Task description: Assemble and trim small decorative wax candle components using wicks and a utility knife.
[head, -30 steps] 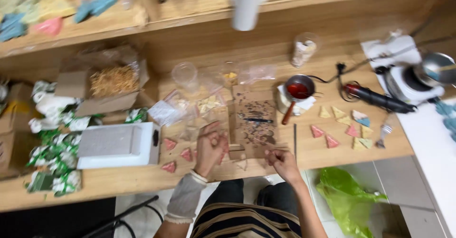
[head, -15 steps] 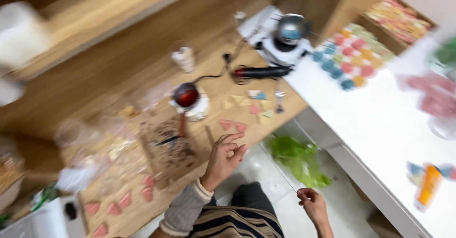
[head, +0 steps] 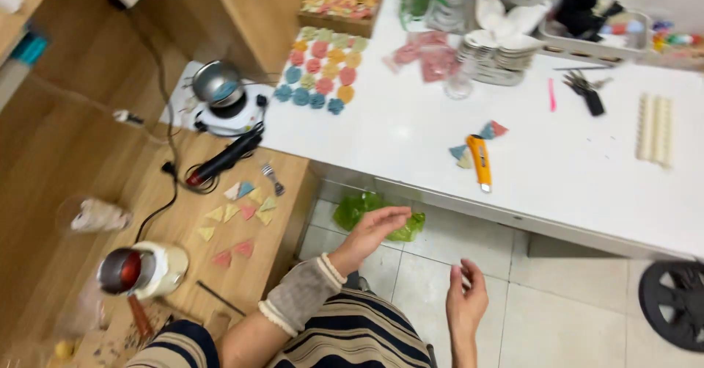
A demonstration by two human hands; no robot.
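Observation:
My left hand [head: 370, 232], in a grey wrist cover, hangs open over the floor tiles in front of a green plastic bag [head: 363, 208], holding nothing. My right hand [head: 467, 303] is raised lower right above my striped lap, fingers loosely curled. Whether a small pale bit sits between its fingertips is unclear. Nearest on the white table [head: 587, 184] lie an orange utility knife [head: 480, 162] and a few small coloured triangles [head: 478, 137]. More pastel triangles [head: 238, 208] lie on the wooden bench [head: 290, 173] to my left.
On the bench are a black heat tool [head: 224, 159], a small hot plate with a metal pot [head: 224, 100] and a cup of red liquid [head: 130, 269]. The white table holds round coloured pieces [head: 319, 71], stacked white dishes [head: 499, 52] and a ridged white mould [head: 655, 127]. A black wheel [head: 671, 303] stands at the lower right.
The view has swung right from the wooden bench to the white table. Both hands have left the bench top and now hang over the floor, the right one lifted.

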